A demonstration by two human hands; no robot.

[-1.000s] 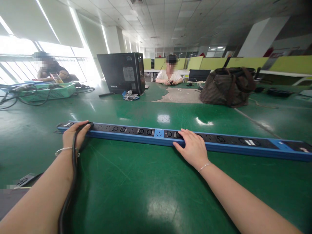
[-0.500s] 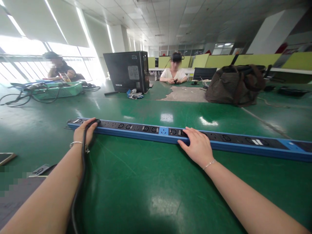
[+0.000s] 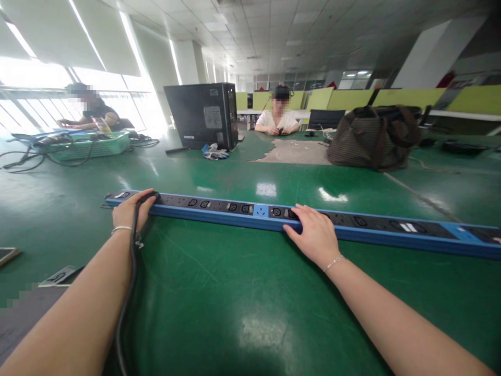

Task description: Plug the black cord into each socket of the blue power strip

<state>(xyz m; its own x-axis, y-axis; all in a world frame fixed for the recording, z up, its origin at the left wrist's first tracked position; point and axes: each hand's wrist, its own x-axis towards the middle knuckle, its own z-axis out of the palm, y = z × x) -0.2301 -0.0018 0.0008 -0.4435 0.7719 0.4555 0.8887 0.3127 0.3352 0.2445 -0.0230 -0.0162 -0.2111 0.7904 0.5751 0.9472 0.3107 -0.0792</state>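
1. Broadly, the surface is a glossy green table (image 3: 219,292), with fine scratches in front of the strip and patches of reflected light.
2. A long blue power strip (image 3: 219,216) with black socket panels lies across it, running from the left hand's side out toward the right edge of view.
3. Near the strip's left end, the fingers of the left hand (image 3: 133,209) are closed on a black plug (image 3: 153,196) at its top face; how far the plug is seated, I cannot tell. Its thick black cord (image 3: 132,282) runs back along the forearm.
4. The right hand (image 3: 315,232) rests on the strip farther right, its fingers open over the top and the thumb against the near side.
5. Beyond stand a black computer case (image 3: 199,117), with gloves (image 3: 214,152) just in front, and a dark striped bag (image 3: 371,138). Between them the covering gives way to a ragged grey patch (image 3: 297,154).
6. To the left, cables (image 3: 29,156) spill around a green basket (image 3: 90,149).
7. Behind, one person in white (image 3: 276,122) and another in dark clothing (image 3: 96,114) sit before yellow-green partitions (image 3: 352,98) and bright windows (image 3: 31,75) respectively, under a panelled ceiling (image 3: 274,26).
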